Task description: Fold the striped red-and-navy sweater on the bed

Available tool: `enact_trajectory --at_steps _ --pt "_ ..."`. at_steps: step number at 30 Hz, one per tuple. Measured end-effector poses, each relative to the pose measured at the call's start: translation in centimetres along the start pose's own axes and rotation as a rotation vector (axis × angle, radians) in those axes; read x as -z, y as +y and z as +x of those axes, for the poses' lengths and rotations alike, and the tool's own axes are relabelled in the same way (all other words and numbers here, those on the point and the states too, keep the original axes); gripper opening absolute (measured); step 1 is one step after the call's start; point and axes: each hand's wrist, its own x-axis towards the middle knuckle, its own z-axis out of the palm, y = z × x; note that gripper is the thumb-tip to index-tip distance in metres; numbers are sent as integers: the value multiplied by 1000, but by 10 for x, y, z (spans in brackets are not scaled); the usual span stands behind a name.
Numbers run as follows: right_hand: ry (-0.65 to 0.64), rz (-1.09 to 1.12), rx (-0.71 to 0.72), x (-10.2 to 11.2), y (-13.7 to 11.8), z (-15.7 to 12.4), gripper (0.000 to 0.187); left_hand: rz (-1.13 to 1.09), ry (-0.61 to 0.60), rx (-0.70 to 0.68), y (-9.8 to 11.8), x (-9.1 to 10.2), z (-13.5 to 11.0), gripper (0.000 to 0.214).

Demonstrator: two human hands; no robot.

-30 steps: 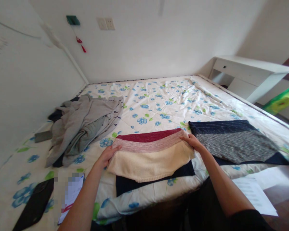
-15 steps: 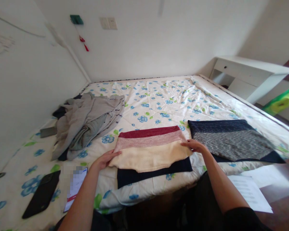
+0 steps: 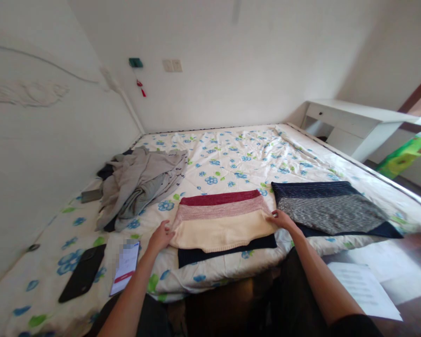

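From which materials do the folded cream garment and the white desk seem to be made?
The cream garment: soft-looking, matte knit, shown by its ribbed edge; fibre unclear. The white desk: perhaps painted or laminated board, judging by its smooth, flat panels.

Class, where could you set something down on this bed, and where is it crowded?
Most room: the flowered sheet behind the cream sweater, right of the grey pile. Smaller: between that pile and the black phone. Crowded: the front, where left hand and right hand flank the sweater, beside the navy-grey garment.
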Motion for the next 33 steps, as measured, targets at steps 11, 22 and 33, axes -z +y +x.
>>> enact_trajectory --at_steps 11,22,33 --pt "-115 -315 821 -77 -17 -83 48 238 -200 -583 48 -71 -98 43" --pt "-185 -229 730 -69 -15 -80 27 150 -233 -602 43 -54 -90 21" --pt "170 -178 448 -31 11 -48 35 218 -218 -565 33 -47 -97 31"
